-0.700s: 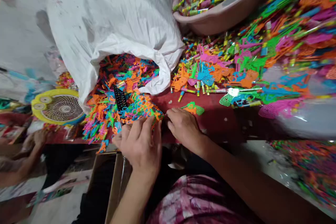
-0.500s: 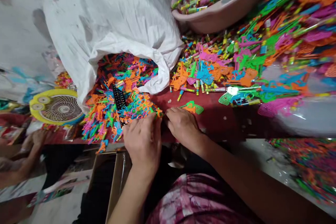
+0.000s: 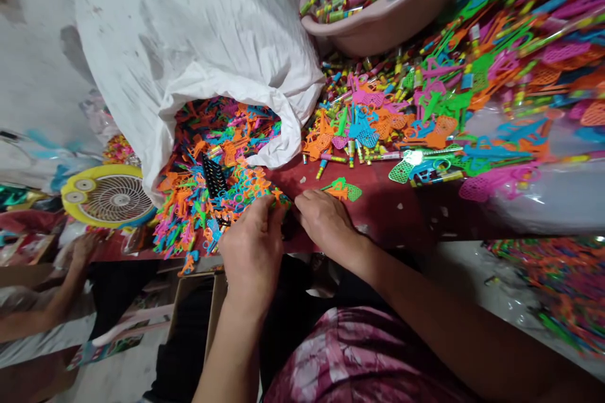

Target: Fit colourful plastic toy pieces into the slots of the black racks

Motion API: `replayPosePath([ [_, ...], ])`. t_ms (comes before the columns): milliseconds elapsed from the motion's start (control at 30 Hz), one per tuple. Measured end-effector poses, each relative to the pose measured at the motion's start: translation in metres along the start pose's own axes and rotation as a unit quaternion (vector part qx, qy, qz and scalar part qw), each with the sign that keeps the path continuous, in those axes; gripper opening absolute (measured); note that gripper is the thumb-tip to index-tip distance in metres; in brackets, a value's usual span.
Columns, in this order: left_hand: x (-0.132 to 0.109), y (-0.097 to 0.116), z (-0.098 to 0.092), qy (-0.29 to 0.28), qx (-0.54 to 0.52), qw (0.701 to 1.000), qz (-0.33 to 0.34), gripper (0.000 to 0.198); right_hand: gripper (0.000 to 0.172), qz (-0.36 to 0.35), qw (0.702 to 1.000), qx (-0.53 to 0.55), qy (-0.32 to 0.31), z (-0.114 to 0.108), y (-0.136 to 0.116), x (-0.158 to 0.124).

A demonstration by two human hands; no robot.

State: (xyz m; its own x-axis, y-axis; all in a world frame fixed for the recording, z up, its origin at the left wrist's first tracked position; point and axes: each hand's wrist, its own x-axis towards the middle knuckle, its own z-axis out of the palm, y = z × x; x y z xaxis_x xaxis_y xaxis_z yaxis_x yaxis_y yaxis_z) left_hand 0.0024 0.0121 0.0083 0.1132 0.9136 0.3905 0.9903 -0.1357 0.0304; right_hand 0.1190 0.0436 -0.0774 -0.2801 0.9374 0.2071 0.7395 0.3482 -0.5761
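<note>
My left hand (image 3: 252, 244) lies at the near edge of a heap of small coloured plastic pieces (image 3: 212, 195) spilling from a white sack (image 3: 189, 44). Its fingers are curled and pressed on pieces at the heap's edge. My right hand (image 3: 326, 221) sits just to the right on the red table (image 3: 392, 208), fingers bent down with the tips pinched near the same spot; what they hold is hidden. A green and orange mesh piece (image 3: 344, 189) lies just beyond my right hand. A black comb-like part (image 3: 213, 176) lies in the heap.
A pink tub (image 3: 387, 12) of coloured tubes stands at the back. Piles of coloured mesh paddles (image 3: 472, 75) cover the table's right. A yellow fan (image 3: 106, 196) stands at left, and another person's arm (image 3: 51, 302) rests lower left. A cardboard box (image 3: 208, 315) is below the table edge.
My left hand's fingers, spread flat earlier, have drawn together and curled onto the heap's edge. My right hand has hardly moved. The view has shifted slightly.
</note>
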Motion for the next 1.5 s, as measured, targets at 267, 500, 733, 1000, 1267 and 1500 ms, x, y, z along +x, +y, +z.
replayPosePath([
  [267,-0.007,-0.017,0.014,0.018,-0.180,0.984,0.000,0.022,0.021,-0.021,1.000,-0.016,0.006,-0.002,-0.001,-0.001],
  [500,-0.003,-0.011,0.011,0.005,-0.158,0.987,-0.013,0.021,0.011,-0.001,0.998,0.015,0.053,0.001,-0.003,-0.007],
  [733,0.001,-0.010,0.007,-0.039,-0.171,0.984,-0.038,0.020,0.009,0.008,0.997,0.032,0.066,0.001,-0.003,-0.005],
  [1000,0.003,-0.009,0.006,-0.057,-0.152,0.986,-0.027,0.018,0.010,-0.006,0.994,0.039,0.104,0.003,-0.001,-0.005],
  [1267,-0.010,-0.008,0.022,0.054,-0.139,0.989,-0.015,0.022,0.014,-0.018,0.992,0.020,0.126,0.005,-0.002,-0.004],
  [1500,-0.014,-0.005,0.028,0.053,-0.107,0.992,-0.028,0.026,0.008,0.001,0.989,0.085,0.117,0.010,0.001,-0.001],
])
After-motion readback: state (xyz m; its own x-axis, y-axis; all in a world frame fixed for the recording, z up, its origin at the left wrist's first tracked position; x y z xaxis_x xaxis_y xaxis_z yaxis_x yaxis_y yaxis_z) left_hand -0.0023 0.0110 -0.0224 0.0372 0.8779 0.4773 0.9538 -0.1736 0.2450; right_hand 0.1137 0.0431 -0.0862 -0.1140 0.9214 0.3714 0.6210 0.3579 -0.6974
